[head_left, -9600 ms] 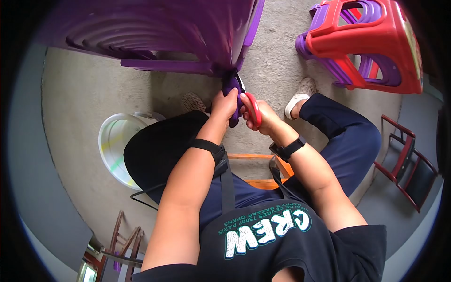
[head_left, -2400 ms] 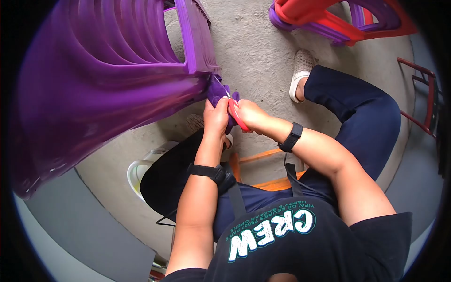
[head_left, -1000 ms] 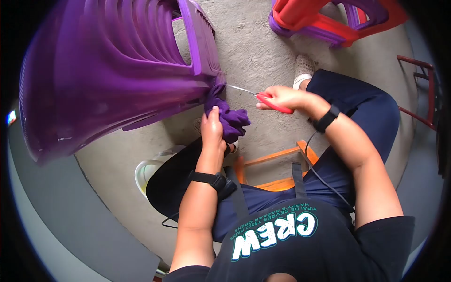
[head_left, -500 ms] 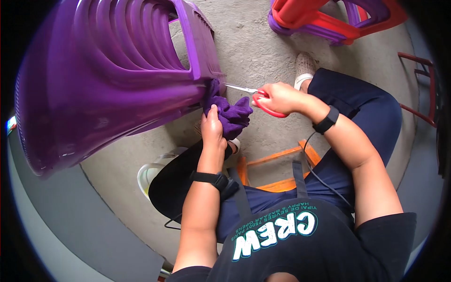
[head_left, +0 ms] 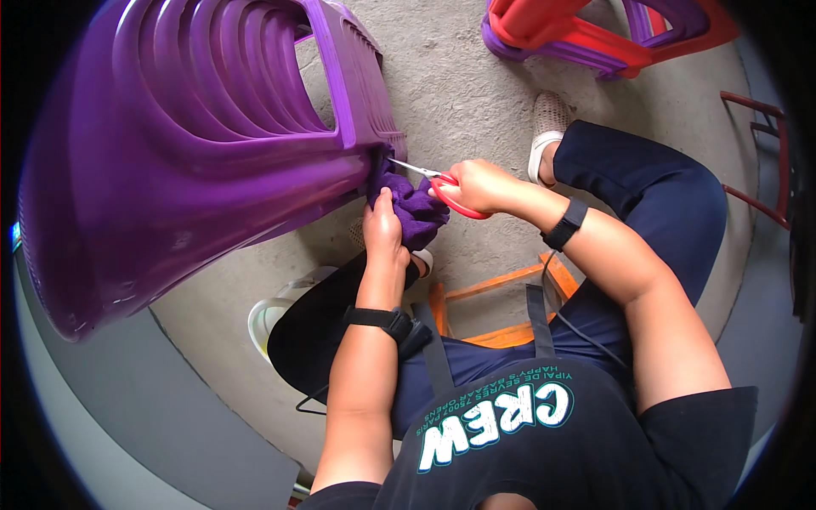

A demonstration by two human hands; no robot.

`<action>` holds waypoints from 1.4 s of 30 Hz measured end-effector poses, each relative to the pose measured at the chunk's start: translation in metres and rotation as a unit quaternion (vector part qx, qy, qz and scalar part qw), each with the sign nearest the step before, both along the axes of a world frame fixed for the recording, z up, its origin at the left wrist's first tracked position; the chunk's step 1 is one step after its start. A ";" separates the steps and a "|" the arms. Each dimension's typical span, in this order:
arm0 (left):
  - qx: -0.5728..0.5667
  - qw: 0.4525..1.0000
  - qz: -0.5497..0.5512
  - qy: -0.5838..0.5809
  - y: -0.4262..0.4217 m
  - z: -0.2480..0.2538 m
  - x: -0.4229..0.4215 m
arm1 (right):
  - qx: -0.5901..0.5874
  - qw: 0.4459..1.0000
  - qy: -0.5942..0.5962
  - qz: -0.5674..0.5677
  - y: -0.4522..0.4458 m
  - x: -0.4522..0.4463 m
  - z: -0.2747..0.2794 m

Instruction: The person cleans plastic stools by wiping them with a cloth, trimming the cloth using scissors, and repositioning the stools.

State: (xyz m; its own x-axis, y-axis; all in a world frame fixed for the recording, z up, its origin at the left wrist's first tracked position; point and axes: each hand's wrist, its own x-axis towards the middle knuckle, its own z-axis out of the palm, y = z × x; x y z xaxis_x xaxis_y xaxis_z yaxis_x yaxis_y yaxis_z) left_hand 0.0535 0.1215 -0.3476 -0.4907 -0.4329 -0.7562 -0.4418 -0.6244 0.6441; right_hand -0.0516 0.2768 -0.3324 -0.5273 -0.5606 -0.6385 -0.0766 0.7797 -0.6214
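Note:
My left hand is closed on a bunched purple cloth, held against the lower corner of a stack of purple plastic stools lying on its side. Red-handled scissors are in my right hand, fingers wrapped through the loops. The blades point left and reach over the cloth, close to the stool's edge. Whether the tips touch the cloth or the stool, I cannot tell.
Red and purple plastic stools stand at the top right. An orange wooden frame is under me, between my legs. A white bucket-like container sits beside my left leg. A dark red metal frame stands at the right.
My right hand has moved left with the scissors, bringing the blades over the cloth by the stool's edge. My left hand stays almost where it was. The purple stools have shifted slightly left.

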 end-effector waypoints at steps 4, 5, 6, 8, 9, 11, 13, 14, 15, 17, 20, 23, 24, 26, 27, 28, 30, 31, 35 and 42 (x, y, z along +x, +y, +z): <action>-0.015 0.999 -0.029 -0.008 0.000 -0.001 -0.003 | -0.001 0.998 -0.067 -0.010 -0.012 -0.002 -0.014; -0.024 0.999 -0.032 -0.014 0.003 0.004 -0.005 | -0.007 0.996 -0.086 -0.014 -0.014 -0.001 -0.017; -0.028 0.999 -0.036 -0.012 0.005 0.007 -0.006 | -0.002 0.992 -0.124 -0.029 -0.016 0.000 -0.015; -0.036 0.998 -0.045 -0.005 0.007 0.009 -0.010 | 0.007 0.979 -0.195 -0.061 -0.020 0.003 -0.012; -0.044 0.998 -0.044 -0.007 0.008 0.010 -0.011 | 0.003 0.977 -0.201 -0.065 -0.021 0.003 -0.008; -0.058 0.997 -0.041 -0.011 0.008 0.009 -0.012 | -0.003 0.974 -0.213 -0.074 -0.024 0.003 -0.001; -0.051 0.998 -0.032 -0.012 0.008 0.009 -0.013 | 0.000 0.979 -0.193 -0.062 -0.029 0.004 -0.010; -0.047 0.998 -0.030 -0.014 0.009 0.010 -0.013 | 0.001 0.982 -0.179 -0.059 -0.030 0.003 -0.014; -0.037 0.999 -0.031 -0.009 0.011 0.014 -0.013 | 0.002 0.985 -0.165 -0.058 -0.030 0.003 -0.013; -0.017 0.999 -0.031 0.004 0.013 0.022 -0.018 | -0.002 0.992 -0.112 -0.064 -0.028 0.002 -0.010; -0.064 0.997 -0.043 0.003 0.014 0.022 -0.018 | -0.021 0.996 -0.056 -0.069 -0.025 -0.001 0.001; -0.063 0.997 -0.043 0.004 0.013 0.024 -0.016 | -0.016 0.995 -0.070 -0.072 -0.024 -0.004 0.015; -0.062 0.997 -0.042 0.015 0.012 0.026 -0.017 | -0.017 0.995 -0.064 -0.075 -0.024 -0.003 0.016; -0.072 0.996 -0.044 0.022 0.014 0.034 -0.015 | -0.025 0.996 -0.045 -0.078 -0.024 -0.004 0.020; -0.076 0.996 -0.043 0.028 0.015 0.043 -0.015 | -0.032 0.996 -0.033 -0.078 -0.024 -0.003 0.026; -0.075 0.995 -0.042 0.044 0.016 0.052 -0.014 | -0.039 0.996 -0.021 -0.078 -0.023 -0.002 0.032; -0.075 0.993 -0.042 0.076 0.018 0.070 -0.012 | -0.080 0.995 -0.004 -0.065 -0.021 -0.001 0.046; -0.070 0.992 -0.036 0.100 0.018 0.080 -0.011 | -0.100 0.993 0.005 -0.058 -0.020 -0.001 0.056; -0.070 0.986 -0.020 0.151 0.022 0.114 -0.004 | -0.139 0.989 0.022 -0.051 -0.021 0.003 0.093; -0.088 0.984 -0.030 0.153 0.020 0.107 -0.008 | -0.163 0.984 0.026 -0.066 -0.022 0.015 0.071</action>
State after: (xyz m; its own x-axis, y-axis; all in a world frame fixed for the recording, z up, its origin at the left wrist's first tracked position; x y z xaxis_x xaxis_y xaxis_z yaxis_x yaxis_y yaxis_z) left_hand 0.0458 0.1419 -0.2408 -0.7125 -0.5069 -0.4852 -0.2432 -0.4701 0.8484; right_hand -0.0362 0.2549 -0.2615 -0.6366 -0.6561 -0.4054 -0.0272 0.5445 -0.8383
